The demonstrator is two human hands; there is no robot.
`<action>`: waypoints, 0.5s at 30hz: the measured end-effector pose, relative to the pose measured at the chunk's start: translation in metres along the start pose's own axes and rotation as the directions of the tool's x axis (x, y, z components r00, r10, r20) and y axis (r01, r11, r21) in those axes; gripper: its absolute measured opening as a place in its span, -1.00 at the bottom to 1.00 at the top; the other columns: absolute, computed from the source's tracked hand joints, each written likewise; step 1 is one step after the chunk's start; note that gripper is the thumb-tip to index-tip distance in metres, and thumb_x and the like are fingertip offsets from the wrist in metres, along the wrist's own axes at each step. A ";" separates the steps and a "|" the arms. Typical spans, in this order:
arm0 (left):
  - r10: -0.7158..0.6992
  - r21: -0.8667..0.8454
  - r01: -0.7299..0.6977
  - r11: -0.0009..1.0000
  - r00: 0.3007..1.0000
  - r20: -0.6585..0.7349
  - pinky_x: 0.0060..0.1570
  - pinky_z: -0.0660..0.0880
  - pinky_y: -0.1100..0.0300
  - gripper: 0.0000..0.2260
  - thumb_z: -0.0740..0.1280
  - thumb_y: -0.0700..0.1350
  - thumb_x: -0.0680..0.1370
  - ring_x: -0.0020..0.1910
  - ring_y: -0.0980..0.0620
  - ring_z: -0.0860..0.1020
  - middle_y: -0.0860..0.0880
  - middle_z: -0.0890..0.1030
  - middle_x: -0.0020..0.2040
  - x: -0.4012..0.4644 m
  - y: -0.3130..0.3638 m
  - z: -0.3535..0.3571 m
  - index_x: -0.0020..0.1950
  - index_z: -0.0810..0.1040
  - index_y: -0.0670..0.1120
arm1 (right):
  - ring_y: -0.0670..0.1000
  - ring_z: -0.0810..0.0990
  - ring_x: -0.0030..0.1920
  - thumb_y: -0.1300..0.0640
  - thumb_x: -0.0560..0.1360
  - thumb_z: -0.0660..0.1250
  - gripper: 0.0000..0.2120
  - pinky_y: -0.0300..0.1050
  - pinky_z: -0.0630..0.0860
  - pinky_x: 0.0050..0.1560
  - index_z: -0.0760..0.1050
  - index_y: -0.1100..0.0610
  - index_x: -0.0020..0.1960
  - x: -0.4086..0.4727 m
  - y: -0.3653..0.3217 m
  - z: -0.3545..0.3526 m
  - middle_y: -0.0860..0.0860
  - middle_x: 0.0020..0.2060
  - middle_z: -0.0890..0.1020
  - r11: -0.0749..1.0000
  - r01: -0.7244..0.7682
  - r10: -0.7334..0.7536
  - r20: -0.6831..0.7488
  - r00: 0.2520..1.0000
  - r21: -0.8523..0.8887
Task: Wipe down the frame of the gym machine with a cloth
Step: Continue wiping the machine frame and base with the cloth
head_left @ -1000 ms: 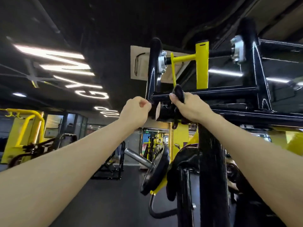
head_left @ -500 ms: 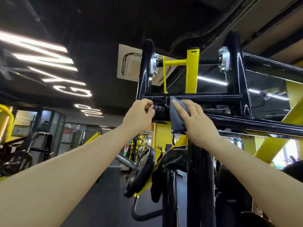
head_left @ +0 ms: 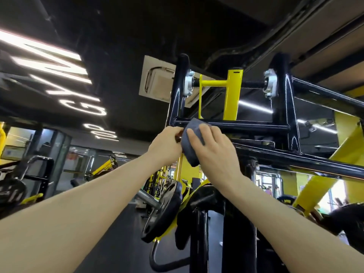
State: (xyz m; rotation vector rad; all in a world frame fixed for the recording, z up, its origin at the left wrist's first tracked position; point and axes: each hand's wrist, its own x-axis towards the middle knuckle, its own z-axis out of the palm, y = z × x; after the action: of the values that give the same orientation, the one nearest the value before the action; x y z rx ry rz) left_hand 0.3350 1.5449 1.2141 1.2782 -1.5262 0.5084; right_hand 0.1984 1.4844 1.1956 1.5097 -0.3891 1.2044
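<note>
Item: grey cloth (head_left: 192,142), now raised onto the black frame (head_left: 256,127) crossbar from its lower position half a second ago; my right hand (head_left: 214,152) presses it there, fingers extended flat. My left hand (head_left: 165,146) has closed in beside the cloth, fingers curled round a small dark fitting, largely hidden. Weight plate (head_left: 161,213) below. No containers. Frame base cut off.

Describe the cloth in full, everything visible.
The cloth is dark grey-blue, soft and folded into a thick pad. It lies against the black crossbar of the machine frame, its lower end hanging free. The right hand presses it with straight fingers; the left hand touches its left edge.
</note>
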 end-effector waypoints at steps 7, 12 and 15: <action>0.006 -0.008 -0.006 1.000 0.999 0.050 0.15 0.41 0.17 -0.61 0.28 -0.23 0.56 0.20 0.00 0.48 -0.03 0.47 0.29 0.003 -0.013 0.002 0.38 0.45 -0.02 | 0.20 0.41 -0.12 0.23 0.40 0.22 -0.62 -0.05 0.47 -0.22 0.51 0.33 0.17 0.001 -0.019 0.005 0.25 0.00 0.47 0.971 -0.191 0.204 0.083 0.976 -0.142; 0.018 -0.003 -0.017 1.000 0.998 0.060 0.08 0.49 0.07 -0.71 0.24 -0.23 0.57 0.09 -0.04 0.52 -0.06 0.51 0.22 -0.002 -0.014 0.002 0.28 0.52 -0.04 | 0.19 0.45 0.01 0.18 0.29 0.48 -0.61 -0.13 0.36 -0.21 0.52 0.26 0.07 0.030 -0.017 -0.001 0.23 0.15 0.45 0.948 -0.302 0.318 0.247 0.916 -0.102; 0.034 -0.007 -0.033 0.999 0.997 0.065 0.10 0.47 0.05 -0.68 0.24 -0.25 0.57 0.09 -0.05 0.52 -0.06 0.51 0.19 -0.006 -0.012 0.003 0.31 0.50 -0.04 | 0.20 0.47 -0.11 0.27 0.22 0.40 -0.45 -0.06 0.48 -0.28 0.48 0.33 0.21 -0.002 -0.027 -0.001 0.25 0.04 0.44 0.948 -0.310 0.317 0.181 0.931 -0.065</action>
State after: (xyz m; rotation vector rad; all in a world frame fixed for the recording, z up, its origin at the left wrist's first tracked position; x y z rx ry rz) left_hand 0.3443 1.5410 1.2041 1.2776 -1.6048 0.4875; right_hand 0.2178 1.4934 1.1795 1.5762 -0.8016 1.2939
